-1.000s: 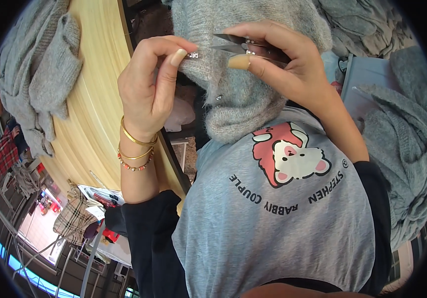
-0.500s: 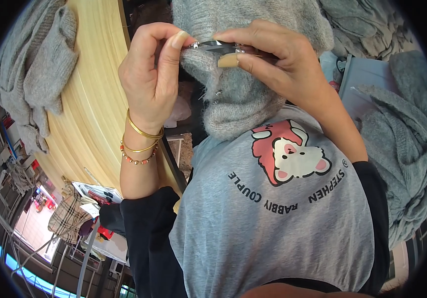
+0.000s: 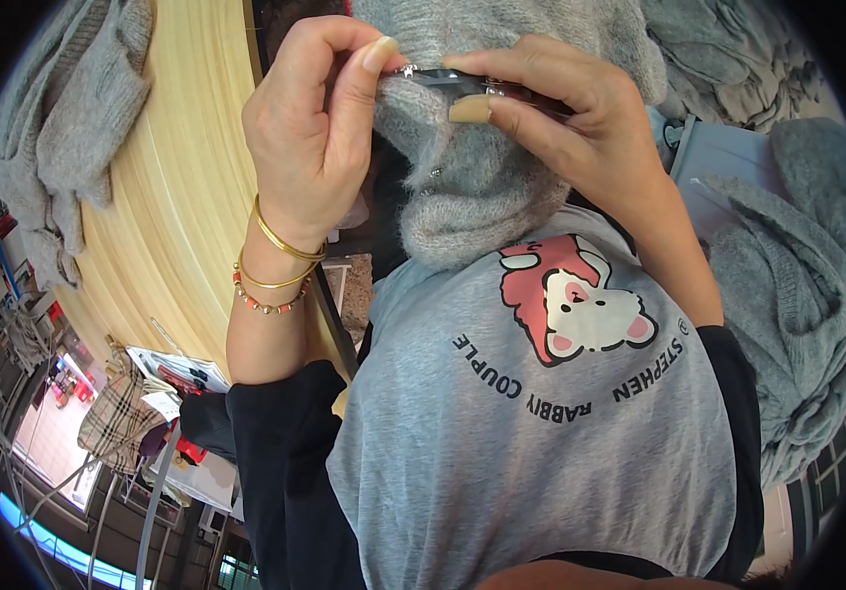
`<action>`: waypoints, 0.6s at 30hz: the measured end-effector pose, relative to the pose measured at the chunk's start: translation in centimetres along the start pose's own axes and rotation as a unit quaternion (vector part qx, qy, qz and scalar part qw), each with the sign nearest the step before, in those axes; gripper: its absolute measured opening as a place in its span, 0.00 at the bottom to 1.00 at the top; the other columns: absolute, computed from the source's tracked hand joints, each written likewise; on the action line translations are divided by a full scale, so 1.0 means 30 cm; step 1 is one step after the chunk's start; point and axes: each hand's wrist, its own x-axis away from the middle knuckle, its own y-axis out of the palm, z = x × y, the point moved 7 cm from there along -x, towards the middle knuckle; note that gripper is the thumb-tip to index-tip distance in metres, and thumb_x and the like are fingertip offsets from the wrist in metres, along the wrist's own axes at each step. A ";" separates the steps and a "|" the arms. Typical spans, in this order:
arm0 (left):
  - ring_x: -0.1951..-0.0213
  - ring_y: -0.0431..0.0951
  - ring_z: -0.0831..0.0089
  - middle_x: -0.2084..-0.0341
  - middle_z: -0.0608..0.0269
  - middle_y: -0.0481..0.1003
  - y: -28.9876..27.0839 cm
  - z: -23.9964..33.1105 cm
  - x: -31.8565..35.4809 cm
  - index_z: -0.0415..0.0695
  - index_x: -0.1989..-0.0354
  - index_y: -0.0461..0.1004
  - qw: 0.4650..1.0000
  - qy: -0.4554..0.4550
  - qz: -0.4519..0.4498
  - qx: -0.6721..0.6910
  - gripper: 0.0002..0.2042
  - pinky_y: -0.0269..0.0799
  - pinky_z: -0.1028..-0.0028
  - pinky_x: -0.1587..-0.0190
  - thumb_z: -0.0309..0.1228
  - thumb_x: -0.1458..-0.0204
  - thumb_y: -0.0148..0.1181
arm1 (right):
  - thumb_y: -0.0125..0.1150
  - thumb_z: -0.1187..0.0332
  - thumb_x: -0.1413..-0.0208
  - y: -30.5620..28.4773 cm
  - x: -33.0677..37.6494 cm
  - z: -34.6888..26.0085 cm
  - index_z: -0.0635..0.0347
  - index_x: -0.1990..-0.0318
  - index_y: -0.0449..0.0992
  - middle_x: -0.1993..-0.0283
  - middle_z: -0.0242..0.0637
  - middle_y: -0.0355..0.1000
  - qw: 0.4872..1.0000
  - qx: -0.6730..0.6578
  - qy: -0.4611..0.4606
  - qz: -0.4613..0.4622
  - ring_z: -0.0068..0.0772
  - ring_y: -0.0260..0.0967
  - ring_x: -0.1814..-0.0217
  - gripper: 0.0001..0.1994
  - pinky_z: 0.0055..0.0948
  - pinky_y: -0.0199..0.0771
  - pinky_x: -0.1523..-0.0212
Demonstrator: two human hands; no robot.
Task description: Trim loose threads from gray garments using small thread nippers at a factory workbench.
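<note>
A fuzzy grey knit garment (image 3: 482,211) hangs over my lap, its edge drawn up between my hands. My left hand (image 3: 315,118) is closed, thumb and forefinger pinching that edge beside a small shiny button (image 3: 409,71). In my right hand (image 3: 590,118) is a small dark-bladed tool that looks like thread snips (image 3: 435,79). Its blades point left, close to the button and my left fingertips. A tan cover (image 3: 470,109) sits on my right thumb. Lower on the garment is another shiny button (image 3: 435,173). The snips' handle is mostly hidden by my fingers.
To my left runs a pale wooden table (image 3: 182,187) with more grey knitwear (image 3: 98,108) on it. At the right stand a grey-blue bin (image 3: 723,152) and a heap of grey knits (image 3: 787,295). Papers (image 3: 179,371) lie at the table's near end.
Both hands have shifted slightly right and up, carrying the garment edge and the snips along. The blades look closer together than before.
</note>
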 end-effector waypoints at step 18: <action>0.64 0.76 0.80 0.67 0.61 0.77 -0.008 -0.033 0.016 0.35 0.58 0.70 0.999 -0.018 0.026 0.040 0.06 0.71 0.81 0.59 0.24 0.39 0.49 | 0.63 0.76 0.51 0.028 -0.005 0.028 0.57 0.54 0.79 0.76 0.28 0.66 1.000 0.012 0.019 -0.005 0.19 0.60 0.74 0.15 0.20 0.60 0.73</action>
